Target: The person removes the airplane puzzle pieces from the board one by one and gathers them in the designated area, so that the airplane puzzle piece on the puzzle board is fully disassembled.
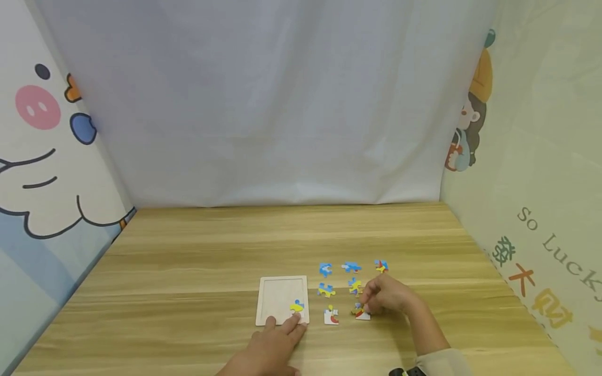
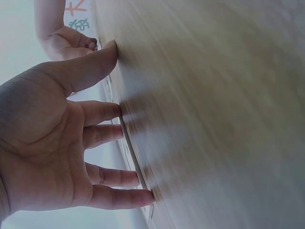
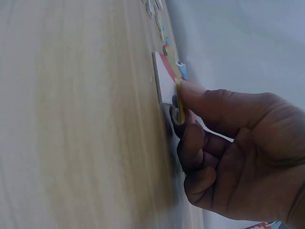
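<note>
A square wooden puzzle tray point(image 1: 275, 297) lies on the table. A yellow-and-blue jigsaw piece point(image 1: 297, 307) sits inside it, low on the right side. My left hand point(image 1: 275, 344) rests at the tray's near edge with fingers extended; in the left wrist view its fingertips point(image 2: 145, 196) touch that edge. Right of the tray, my right hand point(image 1: 388, 295) pinches a jigsaw piece point(image 3: 180, 107) between thumb and fingers, which partly hide it. Close against it shows a white jigsaw piece with a red band point(image 3: 164, 78); where the two pieces part is hard to tell.
Several loose jigsaw pieces lie in rows right of the tray, among them a blue one point(image 1: 325, 269), a yellow-and-blue one point(image 1: 326, 290) and a white-and-red one point(image 1: 331, 316). A pale curtain point(image 1: 282, 104) hangs behind the wooden table point(image 1: 188, 261), with printed panels at both sides.
</note>
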`<move>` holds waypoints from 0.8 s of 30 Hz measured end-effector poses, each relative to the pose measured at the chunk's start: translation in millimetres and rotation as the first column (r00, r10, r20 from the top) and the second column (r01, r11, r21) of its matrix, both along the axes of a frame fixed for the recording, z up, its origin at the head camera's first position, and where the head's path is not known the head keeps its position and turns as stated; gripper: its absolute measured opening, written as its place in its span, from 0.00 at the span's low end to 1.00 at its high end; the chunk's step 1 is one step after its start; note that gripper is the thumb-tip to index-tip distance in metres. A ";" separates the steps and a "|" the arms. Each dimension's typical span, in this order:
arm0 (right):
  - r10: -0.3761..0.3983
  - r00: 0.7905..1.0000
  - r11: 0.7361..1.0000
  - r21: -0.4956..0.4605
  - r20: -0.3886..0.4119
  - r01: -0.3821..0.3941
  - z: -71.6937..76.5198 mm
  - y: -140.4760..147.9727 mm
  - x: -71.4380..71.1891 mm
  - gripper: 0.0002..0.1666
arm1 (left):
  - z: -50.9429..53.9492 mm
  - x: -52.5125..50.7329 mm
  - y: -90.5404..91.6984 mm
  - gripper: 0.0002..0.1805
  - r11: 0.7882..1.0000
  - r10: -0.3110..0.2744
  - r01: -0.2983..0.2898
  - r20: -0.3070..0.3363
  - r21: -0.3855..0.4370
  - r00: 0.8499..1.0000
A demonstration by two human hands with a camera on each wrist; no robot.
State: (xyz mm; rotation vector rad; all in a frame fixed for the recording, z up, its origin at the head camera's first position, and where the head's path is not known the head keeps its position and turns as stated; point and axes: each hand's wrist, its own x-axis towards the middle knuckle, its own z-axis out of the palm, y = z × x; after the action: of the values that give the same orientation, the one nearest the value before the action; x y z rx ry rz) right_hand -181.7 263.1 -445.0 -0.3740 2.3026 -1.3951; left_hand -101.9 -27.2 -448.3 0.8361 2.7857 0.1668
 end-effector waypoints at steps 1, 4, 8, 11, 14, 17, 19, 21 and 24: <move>-0.009 1.000 1.000 0.006 0.002 0.009 -0.4 -0.1 0.3 0.07 | -0.1 -0.2 0.3 0.43 1.000 -0.001 0.001 0.001 0.002 1.000; -0.035 0.999 0.999 0.031 -0.003 0.035 -0.5 -1.6 0.7 0.08 | -0.2 -0.8 0.6 0.43 1.000 -0.001 0.001 0.003 0.005 1.000; -0.057 0.998 0.997 0.058 -0.025 0.058 0.9 -4.3 1.1 0.07 | 1.0 -1.1 0.3 0.42 1.000 0.007 -0.007 0.024 0.016 1.000; -0.067 0.997 0.995 0.070 -0.049 0.071 1.9 -5.0 1.9 0.06 | 2.1 -0.6 0.2 0.41 0.999 0.015 -0.016 0.046 0.030 0.999; -0.079 0.994 0.993 0.080 -0.070 0.084 2.9 -5.1 2.6 0.06 | 4.1 0.2 -0.4 0.40 0.999 0.021 -0.023 0.055 0.044 0.998; -0.080 0.992 0.992 0.088 -0.094 0.088 5.1 -6.5 3.4 0.07 | 6.5 0.7 -0.8 0.39 0.998 0.031 -0.033 0.061 0.045 0.998; -0.073 0.991 0.993 0.088 -0.111 0.083 6.2 -8.3 4.1 0.07 | 8.5 1.0 -0.9 0.38 0.999 0.028 -0.030 0.050 0.037 0.998; -0.067 0.991 0.994 0.073 -0.119 0.076 6.9 -11.4 4.8 0.07 | 10.1 1.2 -0.9 0.37 0.999 0.023 -0.025 0.044 0.044 0.999; -0.053 0.991 0.998 0.039 -0.125 0.059 5.8 -17.8 5.8 0.08 | 12.1 2.1 -1.0 0.35 0.998 0.001 -0.003 0.026 0.068 1.000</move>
State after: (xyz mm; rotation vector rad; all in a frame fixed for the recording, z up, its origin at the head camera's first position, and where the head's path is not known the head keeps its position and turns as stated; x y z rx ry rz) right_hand -175.9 245.3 -439.2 -0.3957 2.4564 -1.3820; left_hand -99.8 -28.2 -436.3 0.8406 2.7707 0.2731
